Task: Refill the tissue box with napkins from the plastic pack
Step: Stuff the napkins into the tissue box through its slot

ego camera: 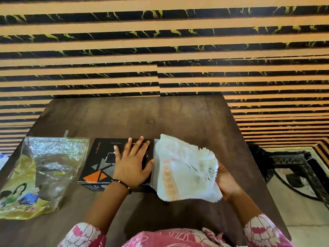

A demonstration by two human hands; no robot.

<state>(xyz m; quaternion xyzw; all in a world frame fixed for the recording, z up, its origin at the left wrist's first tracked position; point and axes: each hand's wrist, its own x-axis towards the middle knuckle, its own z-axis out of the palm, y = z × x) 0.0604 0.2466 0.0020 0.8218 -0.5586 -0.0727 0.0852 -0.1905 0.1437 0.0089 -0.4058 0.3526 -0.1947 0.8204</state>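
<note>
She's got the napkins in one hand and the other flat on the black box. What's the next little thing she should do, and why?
Probably slide the napkin stack leftward into the box's open right end. Her right hand holds the stack right beside that end, her left hand presses the black box flat to steady it, and the plastic pack looks emptied.

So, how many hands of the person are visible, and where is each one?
2. The left hand lies flat on top of the black tissue box. The right hand holds the stack of napkins at the box's right end.
</note>
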